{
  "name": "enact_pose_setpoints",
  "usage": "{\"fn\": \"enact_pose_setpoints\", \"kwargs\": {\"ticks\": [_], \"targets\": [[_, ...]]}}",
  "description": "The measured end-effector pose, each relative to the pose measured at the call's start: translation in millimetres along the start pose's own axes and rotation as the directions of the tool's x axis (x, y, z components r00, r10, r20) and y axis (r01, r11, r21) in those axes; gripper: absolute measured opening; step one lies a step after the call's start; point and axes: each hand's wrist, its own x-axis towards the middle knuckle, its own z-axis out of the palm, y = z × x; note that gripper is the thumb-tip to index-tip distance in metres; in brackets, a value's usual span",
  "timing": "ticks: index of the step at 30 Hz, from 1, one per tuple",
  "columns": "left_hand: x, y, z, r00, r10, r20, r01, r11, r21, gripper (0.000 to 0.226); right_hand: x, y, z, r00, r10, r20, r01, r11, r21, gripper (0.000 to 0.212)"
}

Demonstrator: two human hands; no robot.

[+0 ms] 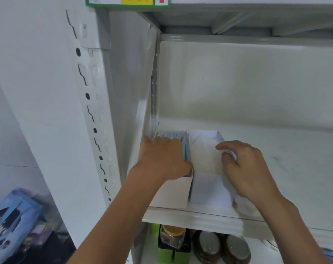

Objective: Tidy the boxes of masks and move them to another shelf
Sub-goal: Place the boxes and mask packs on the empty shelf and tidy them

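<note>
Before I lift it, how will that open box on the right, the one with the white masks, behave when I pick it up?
The right box looks like thin card with no lid, so its walls may flex if squeezed. The white masks inside look soft and loose, so it is probably light, and they could spill if it tips. The right hand rests over its far wall; supporting the base seems safer.

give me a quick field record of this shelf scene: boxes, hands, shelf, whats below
left box: open top, blue masks inside, against the shelf's left wall
right box: open top, white contents, touching the left box
left hand: palm down on the masks in the left box
right hand: fingers curled over the right box's right wall
shelf: white, both boxes at its front left corner
below: jar and two oval tins
</note>
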Motion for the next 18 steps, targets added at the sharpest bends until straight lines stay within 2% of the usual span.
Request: {"fn": "enact_pose_setpoints", "kwargs": {"ticks": [5, 10, 13, 17, 18], "targets": [[0.3, 3.5, 2.8, 0.998, -0.038, -0.052, 0.033, 0.995, -0.093, 0.019, -7.6, 11.6, 11.5, 0.997, -0.048, 0.052, 0.05, 0.998, -0.042, 0.032], [-1.3, -3.0, 8.2, 0.969, -0.139, -0.207, 0.088, 0.967, -0.238, 0.009, -8.4, 14.6, 17.8, 0.998, -0.053, 0.019, 0.054, 0.998, -0.026, 0.029], [-6.5, -5.3, 12.6, 0.92, -0.216, -0.326, 0.104, 0.939, -0.328, 0.016, -11.7, 16.0, 19.3, 0.998, -0.06, -0.012, 0.06, 0.998, -0.009, 0.028], [-16.7, 0.2, 18.2, 0.923, -0.145, -0.357, 0.031, 0.951, -0.307, 0.038, -12.7, 15.7, 19.6, 0.999, -0.054, -0.01, 0.054, 0.999, 0.002, 0.028], [-18.0, -0.2, 17.4, 0.91, -0.137, -0.393, 0.0, 0.944, -0.329, 0.037, -12.3, 15.3, 19.5, 0.999, -0.05, -0.002, 0.05, 0.999, -0.006, 0.028]]}}
